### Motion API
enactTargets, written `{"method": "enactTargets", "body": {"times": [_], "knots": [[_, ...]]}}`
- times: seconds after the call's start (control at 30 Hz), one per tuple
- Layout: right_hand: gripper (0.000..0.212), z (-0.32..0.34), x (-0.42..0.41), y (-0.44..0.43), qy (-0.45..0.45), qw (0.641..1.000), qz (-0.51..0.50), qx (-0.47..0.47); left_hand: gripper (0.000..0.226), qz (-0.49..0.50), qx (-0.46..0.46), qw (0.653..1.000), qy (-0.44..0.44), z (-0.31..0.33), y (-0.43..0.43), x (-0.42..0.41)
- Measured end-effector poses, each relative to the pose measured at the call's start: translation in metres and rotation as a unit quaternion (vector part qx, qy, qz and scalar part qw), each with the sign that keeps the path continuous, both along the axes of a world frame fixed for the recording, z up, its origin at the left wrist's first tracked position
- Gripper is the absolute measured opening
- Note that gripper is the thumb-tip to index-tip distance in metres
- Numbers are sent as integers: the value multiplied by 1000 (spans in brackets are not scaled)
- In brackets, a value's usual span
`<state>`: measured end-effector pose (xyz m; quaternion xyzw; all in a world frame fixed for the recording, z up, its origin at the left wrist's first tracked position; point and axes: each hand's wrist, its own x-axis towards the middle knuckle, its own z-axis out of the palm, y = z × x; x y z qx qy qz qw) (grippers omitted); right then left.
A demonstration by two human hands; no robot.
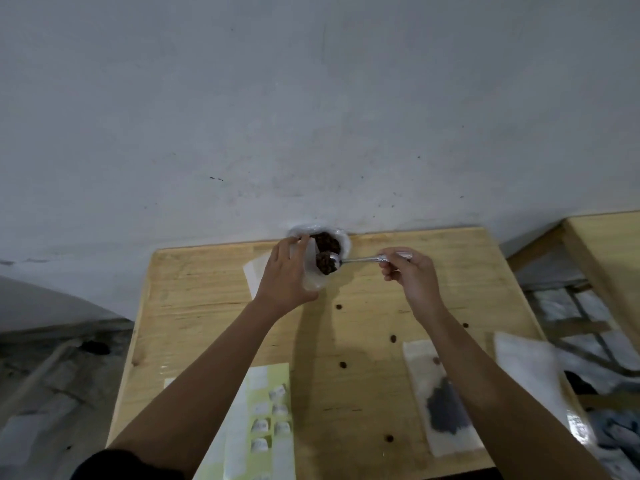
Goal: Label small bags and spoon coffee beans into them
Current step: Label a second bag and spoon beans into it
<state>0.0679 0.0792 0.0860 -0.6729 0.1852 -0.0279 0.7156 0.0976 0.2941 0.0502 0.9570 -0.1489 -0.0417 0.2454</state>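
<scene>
Head view: a small bag of clear plastic is gripped upright by the left hand at the upper centre of the frame, fingers and thumb curled round its sides, while a metal spoon is pinched by its handle in the closed fingers of the right hand. The spoon's bowl, heaped with coffee beans, is held at the small bag's mouth. Just behind, at the far edge of the wooden table and against the grey wall, a large open bag of dark beans is seen. A white sheet is partly covered by the left hand. Loose beans are scattered across the middle of the table. At lower centre, a pale green label sheet is laid flat, several white labels on it, their writing too blurred to read. At lower right, a flat bag with a dark patch inside is laid beside the right forearm, and a second white bag is seen at the table's right edge.
</scene>
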Motion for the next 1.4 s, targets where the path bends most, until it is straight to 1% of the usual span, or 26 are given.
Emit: {"method": "enactTargets", "body": {"times": [0.07,0.13,0.23,0.3,0.37,0.47,0.6,0.63,0.7,0.83,0.9,0.97,1.07,1.2,1.27,1.4], "knots": [[18,4,-4,-2,-19,999,9,-45,100,-8,-12,1000,-7,-2,-6,-1],[20,4,-6,-6,-34,996,-17,-82,102,-11,-17,1000,3,-4,-6,-1],[16,0,-5,-8,-41,991,-55,-116,103,-11,-3,1000,1,-5,1,-1],[16,-7,-2,-5,-42,988,-61,-135,104,-4,10,1000,0,-5,9,-1],[18,-15,3,3,-39,986,-43,-158,104,6,16,1000,2,-5,17,0],[22,-30,11,22,-38,976,-4,-217,105,18,16,1000,6,-6,29,-1],[23,-53,22,45,-26,962,9,-270,105,31,-5,999,10,-8,47,-5],[23,-58,23,51,-18,964,5,-265,105,35,-13,999,12,-8,51,-6],[22,-63,26,62,2,974,-11,-225,106,42,-25,999,18,-9,59,-8],[22,-69,35,76,89,991,-54,-79,108,55,-35,998,24,-10,71,-9],[23,-73,40,77,125,988,-89,-14,108,58,-38,997,22,-10,74,-9],[27,-74,42,74,147,982,-116,30,107,60,-45,997,16,-11,75,-8],[26,-70,44,66,148,975,-143,80,106,63,-54,996,14,-10,72,-5],[18,-56,41,48,129,973,-160,103,109,60,-41,997,19,-12,64,-3],[15,-48,37,40,111,978,-149,90,110,61,-31,997,19,-13,59,-3],[16,-29,26,29,66,990,-105,60,112,59,-19,998,24,-12,45,-2]]}}
